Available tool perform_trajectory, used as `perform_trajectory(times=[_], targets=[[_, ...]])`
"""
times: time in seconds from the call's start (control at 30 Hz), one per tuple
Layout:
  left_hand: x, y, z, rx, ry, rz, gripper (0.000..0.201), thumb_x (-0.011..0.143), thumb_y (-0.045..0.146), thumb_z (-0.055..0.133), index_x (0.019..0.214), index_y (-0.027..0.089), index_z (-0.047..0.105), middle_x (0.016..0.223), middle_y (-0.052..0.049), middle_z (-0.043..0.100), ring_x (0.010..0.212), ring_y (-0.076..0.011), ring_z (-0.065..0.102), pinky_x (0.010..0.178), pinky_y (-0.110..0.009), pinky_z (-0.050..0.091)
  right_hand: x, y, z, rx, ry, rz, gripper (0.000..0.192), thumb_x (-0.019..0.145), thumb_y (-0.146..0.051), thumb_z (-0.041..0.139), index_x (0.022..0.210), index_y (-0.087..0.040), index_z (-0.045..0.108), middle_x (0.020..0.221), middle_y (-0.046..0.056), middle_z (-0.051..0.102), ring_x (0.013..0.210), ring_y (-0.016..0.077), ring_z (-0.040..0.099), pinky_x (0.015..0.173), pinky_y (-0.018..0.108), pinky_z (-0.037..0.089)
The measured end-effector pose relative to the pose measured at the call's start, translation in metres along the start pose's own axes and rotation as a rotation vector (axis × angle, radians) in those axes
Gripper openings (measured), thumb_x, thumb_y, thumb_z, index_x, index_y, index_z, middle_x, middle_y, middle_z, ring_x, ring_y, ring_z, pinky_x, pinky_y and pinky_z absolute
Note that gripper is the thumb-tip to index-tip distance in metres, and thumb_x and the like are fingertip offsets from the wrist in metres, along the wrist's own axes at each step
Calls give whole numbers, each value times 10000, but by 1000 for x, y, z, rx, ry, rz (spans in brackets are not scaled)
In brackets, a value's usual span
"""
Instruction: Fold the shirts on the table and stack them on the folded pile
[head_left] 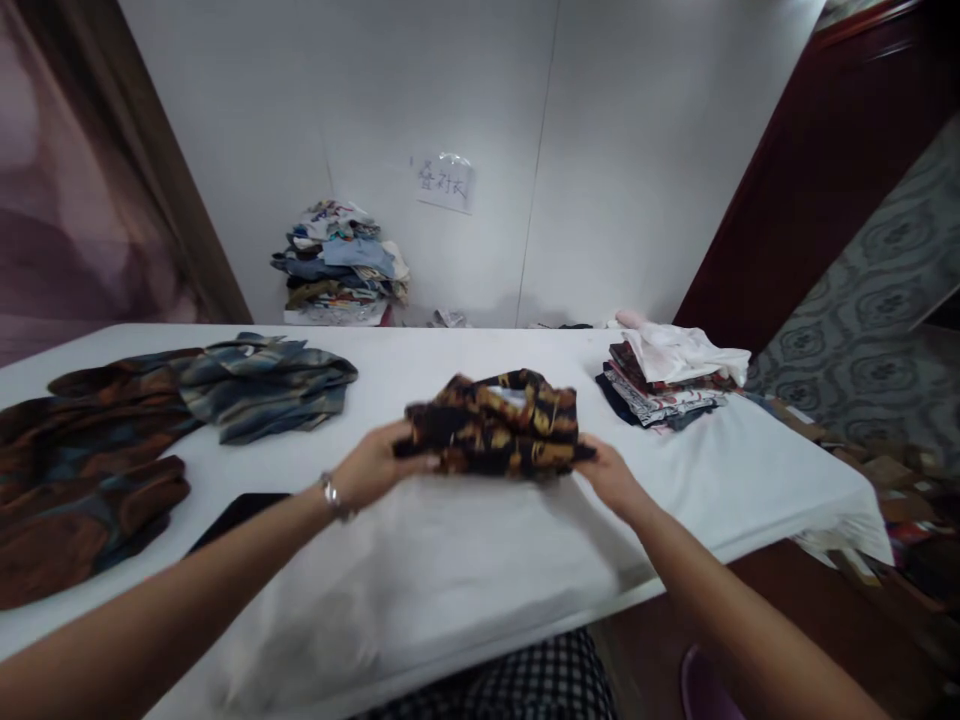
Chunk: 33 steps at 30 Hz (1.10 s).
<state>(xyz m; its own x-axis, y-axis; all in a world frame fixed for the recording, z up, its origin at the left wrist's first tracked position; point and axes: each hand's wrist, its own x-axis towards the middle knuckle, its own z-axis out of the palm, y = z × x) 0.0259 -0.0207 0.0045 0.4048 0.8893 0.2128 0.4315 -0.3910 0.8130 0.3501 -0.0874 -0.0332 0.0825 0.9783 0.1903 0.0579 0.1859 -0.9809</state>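
Observation:
A folded shirt (495, 425) with a black, brown and yellow pattern is held at the middle of the table, its collar at the far side. My left hand (379, 465) grips its left end, and a bracelet circles that wrist. At the shirt's right end my right hand (607, 475) is closed on the fabric. Both hands' fingertips are partly hidden by the cloth. The shirt's lower edge looks slightly raised above the white tablecloth, and the picture is a little blurred there.
Left on the table (465, 350) lie a crumpled brown patterned garment (82, 470) and a blue-grey plaid shirt (270, 385). A dark flat object (236, 515) sits near my left forearm. Folded clothes (667, 375) are stacked at right. Behind stands a tall clothes pile (341, 265).

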Motion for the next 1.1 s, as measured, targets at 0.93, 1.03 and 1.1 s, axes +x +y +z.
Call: perform_trajectory(times=[0.93,1.03,1.1], targets=[[-51,-28,30,-336,-148,-424,540,524,556,743,939,218,679,1029,-40,743,1030,-280,656,888,-363,531,-41,33,0,-171,-90,196,673,689,-389,719,1314,-216,539,1024,62,713,930,239,660,835,400,536],[-46,-40,23,-163,-139,-504,553,589,683,634,869,211,698,966,-49,753,995,-290,665,866,-361,522,-37,33,-11,-453,-78,168,640,721,-424,688,1312,-218,555,1060,70,703,907,237,654,840,403,527],[-31,-41,19,26,-60,-503,570,666,722,527,834,207,704,928,-60,753,969,-293,665,840,-360,509,-22,25,-12,-595,3,114,562,771,-470,629,1268,-207,597,1113,86,686,931,235,644,854,389,515]])
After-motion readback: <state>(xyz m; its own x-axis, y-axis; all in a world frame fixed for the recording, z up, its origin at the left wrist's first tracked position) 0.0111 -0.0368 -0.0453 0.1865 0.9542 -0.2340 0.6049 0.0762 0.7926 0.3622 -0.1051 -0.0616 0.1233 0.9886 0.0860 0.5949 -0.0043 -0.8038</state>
